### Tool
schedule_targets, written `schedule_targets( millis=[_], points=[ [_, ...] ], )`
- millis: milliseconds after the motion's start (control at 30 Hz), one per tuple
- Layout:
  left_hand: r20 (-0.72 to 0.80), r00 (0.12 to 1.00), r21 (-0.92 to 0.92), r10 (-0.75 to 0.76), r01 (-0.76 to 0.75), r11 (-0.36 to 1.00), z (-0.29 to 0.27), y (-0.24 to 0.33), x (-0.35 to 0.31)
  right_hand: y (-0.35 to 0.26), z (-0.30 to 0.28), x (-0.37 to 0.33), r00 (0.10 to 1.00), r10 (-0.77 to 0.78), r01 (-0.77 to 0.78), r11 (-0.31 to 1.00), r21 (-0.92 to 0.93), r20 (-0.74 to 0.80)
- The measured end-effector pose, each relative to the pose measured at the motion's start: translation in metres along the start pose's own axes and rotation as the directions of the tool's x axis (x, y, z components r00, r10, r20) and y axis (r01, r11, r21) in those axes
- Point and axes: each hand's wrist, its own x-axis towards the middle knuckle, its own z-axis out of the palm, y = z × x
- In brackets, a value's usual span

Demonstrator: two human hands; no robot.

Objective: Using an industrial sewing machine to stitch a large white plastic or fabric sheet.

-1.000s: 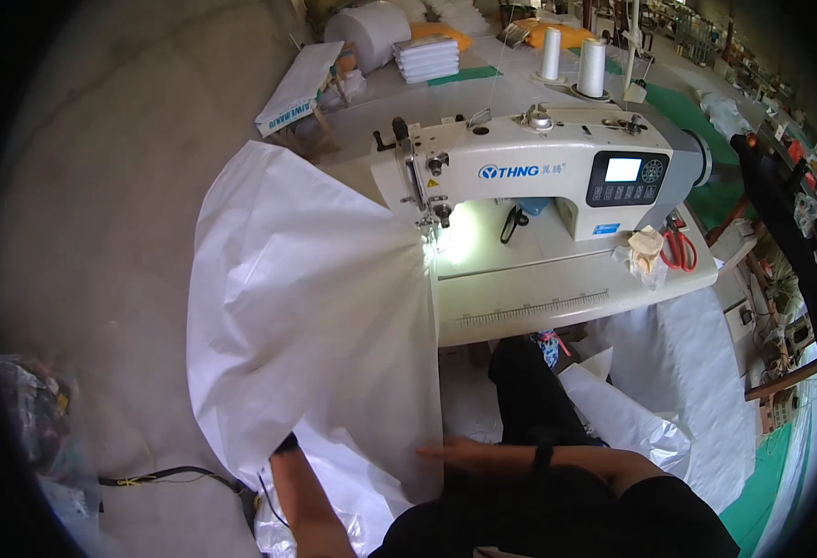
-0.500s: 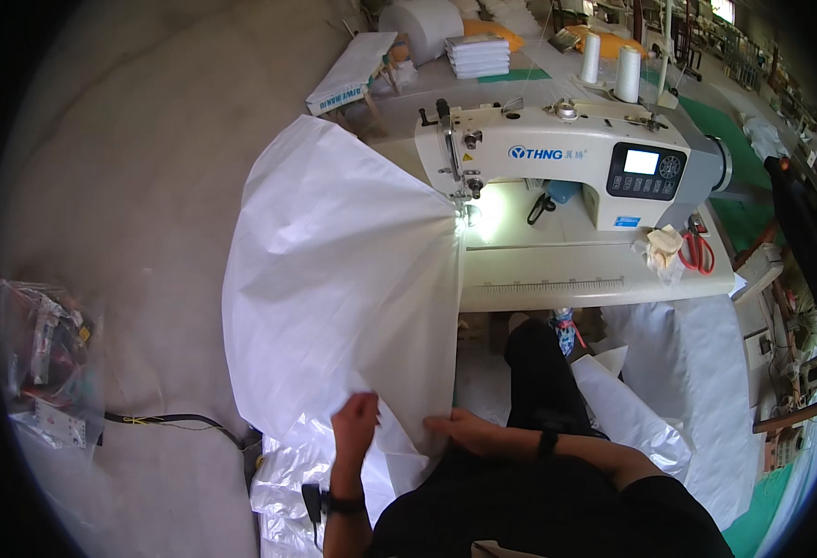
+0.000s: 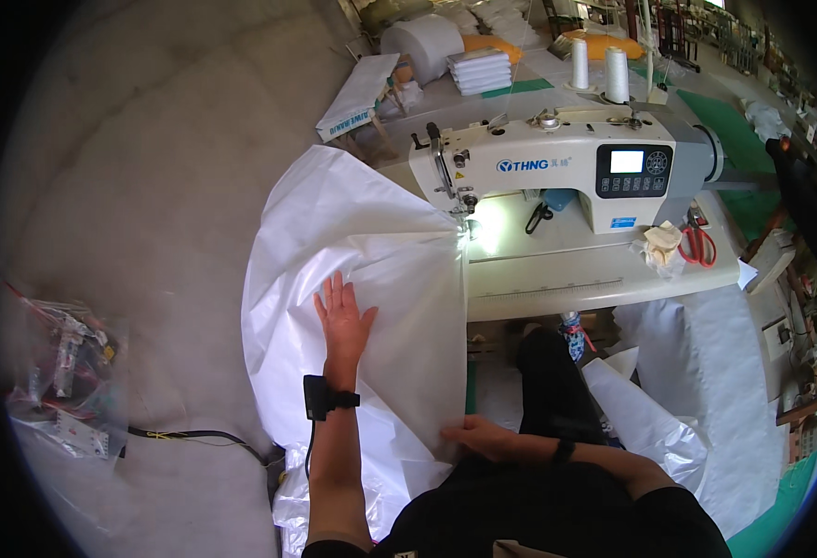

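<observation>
Plainly, in the head view, the white sheet (image 3: 408,316) spreads left of the sewing machine (image 3: 543,158), its upper right corner reaching the stitching area (image 3: 465,229) beside the desk (image 3: 576,296). The left hand (image 3: 342,321) has a released grip, fingers spread and palm down on the sheet; the right hand (image 3: 481,437) is at its lower right edge, but whether that grip pinches it, I cannot tell. Uneven pressure from the two could, I judge, skew the edge, and loose folds might bunch at the needle; the left wrist's cord (image 3: 310,451) could snag one. Lamp glare (image 3: 488,225) obscures the needle; the sheet's underside and support are hidden.
</observation>
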Motion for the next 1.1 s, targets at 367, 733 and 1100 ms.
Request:
schedule_targets(
  millis=[367, 733, 1100],
  points=[
    [-0.097, 0.993, 0.132, -0.063, 0.075, 0.988, 0.002, -0.046, 0.022, 0.007, -0.007, 0.011, 0.998, 0.004, 0.000, 0.998, 0.059, -0.063],
    [0.561, 0.821, -0.549, -0.102, 0.462, 0.697, -0.093, -0.015, 0.011, -0.005, -0.004, 0.006, 0.984, -0.108, 0.126, 0.984, 0.128, -0.140],
    [-0.032, 0.987, -0.133, -0.159, 0.154, 0.979, -0.070, 0.035, -0.066, 0.005, -0.013, 0.023, 0.967, -0.142, 0.161, 0.984, 0.071, -0.214]
  ],
)
